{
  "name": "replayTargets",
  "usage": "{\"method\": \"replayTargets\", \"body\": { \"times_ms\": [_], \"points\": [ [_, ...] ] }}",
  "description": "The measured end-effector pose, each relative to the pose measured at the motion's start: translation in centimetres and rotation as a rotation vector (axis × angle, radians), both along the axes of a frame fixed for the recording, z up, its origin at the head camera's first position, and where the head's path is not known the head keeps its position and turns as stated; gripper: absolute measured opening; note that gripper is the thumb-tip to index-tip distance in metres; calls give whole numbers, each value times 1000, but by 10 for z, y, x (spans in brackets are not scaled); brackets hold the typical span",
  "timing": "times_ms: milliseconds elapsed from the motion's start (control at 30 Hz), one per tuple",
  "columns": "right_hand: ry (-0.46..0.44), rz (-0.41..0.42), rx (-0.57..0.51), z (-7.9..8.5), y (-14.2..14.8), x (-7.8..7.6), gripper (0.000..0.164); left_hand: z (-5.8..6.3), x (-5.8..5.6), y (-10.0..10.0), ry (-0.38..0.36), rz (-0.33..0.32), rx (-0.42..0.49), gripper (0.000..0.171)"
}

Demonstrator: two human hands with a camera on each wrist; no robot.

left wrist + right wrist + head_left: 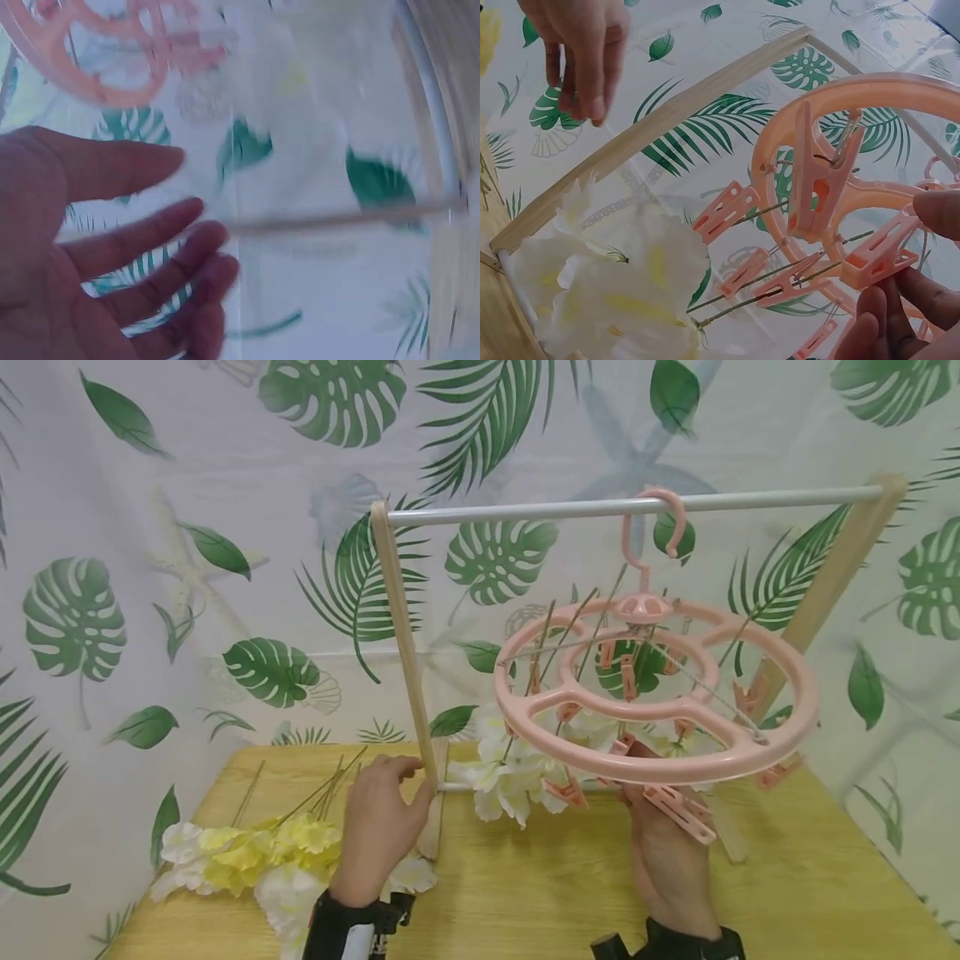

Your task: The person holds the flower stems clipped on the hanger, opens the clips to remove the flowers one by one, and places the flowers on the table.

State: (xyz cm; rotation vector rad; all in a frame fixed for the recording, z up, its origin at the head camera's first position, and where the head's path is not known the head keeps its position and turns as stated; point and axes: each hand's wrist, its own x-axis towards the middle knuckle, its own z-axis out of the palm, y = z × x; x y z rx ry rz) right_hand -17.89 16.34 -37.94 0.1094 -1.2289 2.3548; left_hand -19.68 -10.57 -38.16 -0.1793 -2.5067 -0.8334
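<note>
A round pink clip hanger point(652, 768) hangs by its hook from the white bar of a wooden rack. White artificial flowers point(622, 277) hang head down below it, their stems held in pink clothespins point(727, 214). My right hand point(671, 852) is under the hanger's near rim. In the right wrist view its thumb and fingers pinch one clothespin point(877, 251); whether that one grips a stem is unclear. My left hand point(382, 827) is beside the rack's left post point(405, 643), fingers loosely bent and holding nothing; the left wrist view shows its palm point(37, 285).
Yellow artificial flowers point(258, 852) and white ones point(288, 897) lie on the wooden table point(540, 893) at the left, stems pointing back. The rack's top bar point(517, 512) spans above, with a right post point(832, 568). A leaf-print cloth point(187, 468) covers the background.
</note>
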Motion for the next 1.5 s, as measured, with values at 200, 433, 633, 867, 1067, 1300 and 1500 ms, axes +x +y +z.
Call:
{"method": "replayTargets", "body": {
  "times_ms": [200, 433, 633, 867, 1067, 1300, 1500],
  "points": [
    [-48, 19, 67, -3, 0, 1, 29, -11, -12, 41, 86, -240, 166, 30],
    [-60, -16, 48, -1, -5, 0, 33, -27, -24, 65, 148, -286, 220, 39],
    [-89, -62, 17, -1, -11, 1, 30, -36, -30, 76, 98, -307, 239, 41],
    [-170, 15, 147, 1, -15, -1, 20, -38, -29, 85, 72, -281, 285, 33],
    [-172, 14, 339, 3, -16, -7, 21, -37, -29, 87, 82, -249, 309, 29],
    [-223, 77, 384, 2, -12, -3, 15, -28, -36, 89, 233, -135, 291, 28],
    [-236, 88, 376, 1, -8, -3, 14, -20, -47, 89, 214, -124, 278, 30]
  ]
}}
